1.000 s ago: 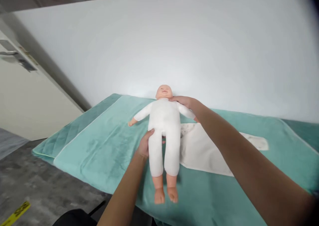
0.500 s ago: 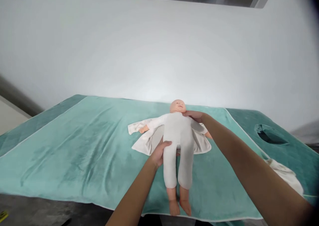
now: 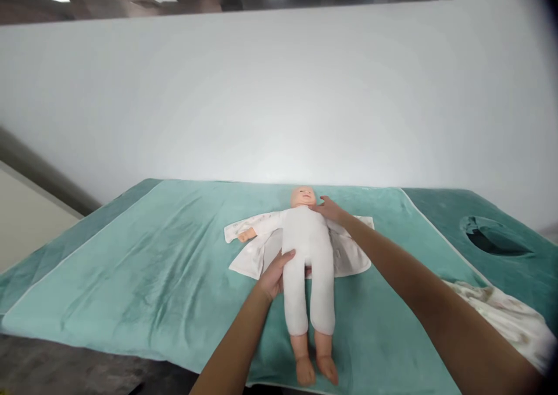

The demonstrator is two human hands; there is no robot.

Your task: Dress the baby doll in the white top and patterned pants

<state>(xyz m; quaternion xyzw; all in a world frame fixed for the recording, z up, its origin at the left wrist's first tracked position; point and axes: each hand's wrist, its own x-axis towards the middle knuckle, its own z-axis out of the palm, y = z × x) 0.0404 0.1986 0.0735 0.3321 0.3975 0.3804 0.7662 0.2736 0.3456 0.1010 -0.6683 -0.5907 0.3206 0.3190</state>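
A baby doll [image 3: 307, 250] with a white cloth body lies on its back on an opened white garment [image 3: 349, 254], head away from me. My left hand [image 3: 274, 274] grips the doll at its hip and upper thigh. My right hand [image 3: 331, 210] rests at the doll's neck and shoulder, fingers partly under the head. The garment's sleeve [image 3: 238, 229] spreads out under the doll's arm on the left.
A teal towel [image 3: 143, 267] covers the padded table, whose near edge runs along the bottom. A face hole [image 3: 494, 239] opens in the table at the right. A crumpled patterned white cloth [image 3: 501, 319] lies at the lower right. A white wall stands behind.
The doll now lies on the spread white garment, where one second ago it lay on the towel beside a cloth. Both hands keep their hold; the view has shifted right.
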